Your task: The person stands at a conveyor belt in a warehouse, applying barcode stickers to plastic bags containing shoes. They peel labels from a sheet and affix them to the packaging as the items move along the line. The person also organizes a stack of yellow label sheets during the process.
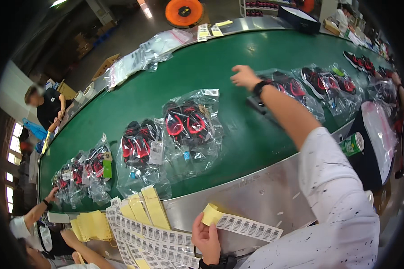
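Note:
In my left hand (206,238), near the metal edge of the belt, is a strip of barcode labels (251,227) with a curled yellow backing, pinched between thumb and fingers. My right hand (245,77) reaches out over the green belt (238,130), its fingers loosely bent and apart, with nothing visible in them. Just right of that hand, partly behind my forearm, lies a clear bag of black and red shoes (296,87). Two more bagged pairs, one shoe pair (184,123) and another pair (139,143), lie left of centre on the belt.
More label strips (152,233) and yellow backing sheets (92,225) cover the near ledge. A green can (352,144) stands at right by a dark box lid. Several smaller shoe bags (96,168) lie at left, near a co-worker's hand (53,193). Plastic bags (134,65) line the far edge.

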`<state>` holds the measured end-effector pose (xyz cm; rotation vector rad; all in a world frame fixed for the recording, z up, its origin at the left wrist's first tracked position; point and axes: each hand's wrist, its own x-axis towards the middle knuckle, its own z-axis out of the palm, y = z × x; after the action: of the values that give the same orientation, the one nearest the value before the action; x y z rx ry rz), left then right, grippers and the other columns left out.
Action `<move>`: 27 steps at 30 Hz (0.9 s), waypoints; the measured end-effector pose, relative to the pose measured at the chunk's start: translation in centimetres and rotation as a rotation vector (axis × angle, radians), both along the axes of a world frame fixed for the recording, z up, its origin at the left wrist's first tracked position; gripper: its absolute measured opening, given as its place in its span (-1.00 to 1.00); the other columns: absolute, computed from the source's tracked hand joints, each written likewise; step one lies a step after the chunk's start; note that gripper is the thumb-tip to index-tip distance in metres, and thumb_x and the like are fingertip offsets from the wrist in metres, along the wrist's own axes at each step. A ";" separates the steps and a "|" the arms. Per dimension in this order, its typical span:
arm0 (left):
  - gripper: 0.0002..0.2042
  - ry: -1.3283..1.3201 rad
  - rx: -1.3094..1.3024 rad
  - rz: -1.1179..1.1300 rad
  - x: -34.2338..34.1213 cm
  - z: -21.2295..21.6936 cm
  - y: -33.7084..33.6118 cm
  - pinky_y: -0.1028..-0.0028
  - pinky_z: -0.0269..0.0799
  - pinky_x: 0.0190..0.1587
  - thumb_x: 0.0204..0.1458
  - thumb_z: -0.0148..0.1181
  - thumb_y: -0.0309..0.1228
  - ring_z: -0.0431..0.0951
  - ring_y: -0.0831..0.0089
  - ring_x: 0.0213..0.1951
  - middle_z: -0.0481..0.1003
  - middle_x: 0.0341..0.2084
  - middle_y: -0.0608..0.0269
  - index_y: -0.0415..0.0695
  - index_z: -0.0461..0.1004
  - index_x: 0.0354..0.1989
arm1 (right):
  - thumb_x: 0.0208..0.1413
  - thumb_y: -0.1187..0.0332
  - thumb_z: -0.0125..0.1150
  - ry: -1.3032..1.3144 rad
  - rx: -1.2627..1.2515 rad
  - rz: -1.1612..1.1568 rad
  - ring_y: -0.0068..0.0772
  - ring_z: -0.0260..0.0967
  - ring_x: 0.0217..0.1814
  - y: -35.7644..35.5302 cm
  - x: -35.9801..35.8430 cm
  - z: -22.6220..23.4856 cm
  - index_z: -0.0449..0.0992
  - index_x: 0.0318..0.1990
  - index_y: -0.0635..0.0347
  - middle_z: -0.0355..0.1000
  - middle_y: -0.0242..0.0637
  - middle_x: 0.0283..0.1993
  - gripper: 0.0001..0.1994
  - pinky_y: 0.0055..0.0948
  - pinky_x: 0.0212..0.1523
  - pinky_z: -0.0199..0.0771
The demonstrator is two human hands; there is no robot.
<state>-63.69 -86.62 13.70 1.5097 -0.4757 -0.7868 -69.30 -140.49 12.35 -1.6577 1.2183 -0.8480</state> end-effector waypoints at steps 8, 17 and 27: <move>-0.47 0.053 -0.108 0.002 -0.7 -0.2 -1.0 0.58 0.47 -0.15 0.03 0.14 -0.70 0.53 0.39 -0.08 0.41 0.02 -0.14 -0.36 0.14 0.21 | 0.09 0.17 0.22 0.056 0.034 -0.098 -0.38 0.37 0.05 0.0 -24.3 2.2 0.33 0.18 0.29 0.45 -0.17 -0.01 -0.45 -0.42 0.03 0.38; -0.57 0.095 -0.083 0.065 -0.5 1.4 -0.2 0.57 0.48 -0.20 0.10 0.08 -0.62 0.55 0.51 -0.23 0.53 -0.16 0.03 -0.32 0.24 0.17 | 0.05 0.26 0.26 -0.027 0.015 0.242 -0.34 0.37 0.05 15.5 -7.2 5.2 0.33 0.13 0.33 0.36 -0.14 0.11 -0.48 -0.42 0.03 0.37; -0.78 -0.100 -0.062 0.110 0.2 7.0 1.7 0.65 0.41 -0.30 0.12 0.09 -0.58 0.49 0.68 -0.37 0.54 -0.41 0.28 -0.32 0.46 -0.06 | 0.02 0.37 0.24 -0.241 -0.284 1.088 -0.14 0.39 -0.13 37.0 -2.4 9.5 0.53 -0.29 0.31 0.45 -0.18 -0.22 -0.82 -0.30 -0.12 0.39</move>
<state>-63.48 -84.94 20.71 1.5095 -0.4826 -0.6076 -71.72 -103.44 21.85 -2.0049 -0.0670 -0.4839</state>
